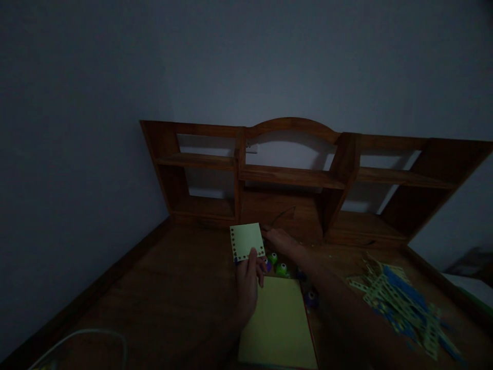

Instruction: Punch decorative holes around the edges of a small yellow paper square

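My left hand [248,277] grips a small square of pale yellow paper [246,239], thumb on top and fingers underneath. Small star-like holes run down the paper's left edge and along its bottom edge. Just right of the paper's upper corner is my right hand [278,240], its fingers bent together; what they hold, if anything, is too dark to make out. Several small rounded green and purple things with eye-like spots, among them a green one [282,269] and a purple one [311,298], lie below and between my arms. A yellow pad [279,324] lies nearest me.
Cut strips of punched yellow and blue paper [408,303] form a pile on the right of the wooden desk [173,288]. A wooden shelf unit [292,177] stands along the back against the wall. A white cable [92,331] curves at the lower left.
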Motion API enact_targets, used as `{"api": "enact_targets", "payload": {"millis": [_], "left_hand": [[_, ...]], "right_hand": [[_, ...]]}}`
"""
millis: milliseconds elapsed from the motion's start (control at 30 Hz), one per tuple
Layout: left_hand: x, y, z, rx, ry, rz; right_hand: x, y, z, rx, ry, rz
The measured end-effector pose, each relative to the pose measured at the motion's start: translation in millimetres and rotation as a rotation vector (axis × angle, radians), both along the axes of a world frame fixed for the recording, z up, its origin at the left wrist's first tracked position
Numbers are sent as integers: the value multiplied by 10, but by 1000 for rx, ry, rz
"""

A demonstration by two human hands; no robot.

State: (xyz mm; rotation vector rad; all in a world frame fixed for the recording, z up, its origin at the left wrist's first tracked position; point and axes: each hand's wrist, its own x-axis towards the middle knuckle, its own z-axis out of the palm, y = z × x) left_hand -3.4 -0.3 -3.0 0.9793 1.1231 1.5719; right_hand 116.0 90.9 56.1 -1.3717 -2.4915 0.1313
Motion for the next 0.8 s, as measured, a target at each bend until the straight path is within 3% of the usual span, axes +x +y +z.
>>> {"api": "enact_targets", "payload": {"millis": [167,333,567,700,800], "left_hand": [[-7,8,-4,23,-33,-19],[5,-28,14,7,-26,-43],[56,-33,-39,14,-34,-81],[84,-38,-58,93,21,-107],[85,-20,-82,112,67,-139]], "right_hand": [[261,85,-72,33,-23,5],[589,1,-225,-14,404,-123],[828,-656,-232,-349,1072,-92],[879,-986,-292,-444,1290,-49],[877,-1069,-420,-461,1381,-44]]}}
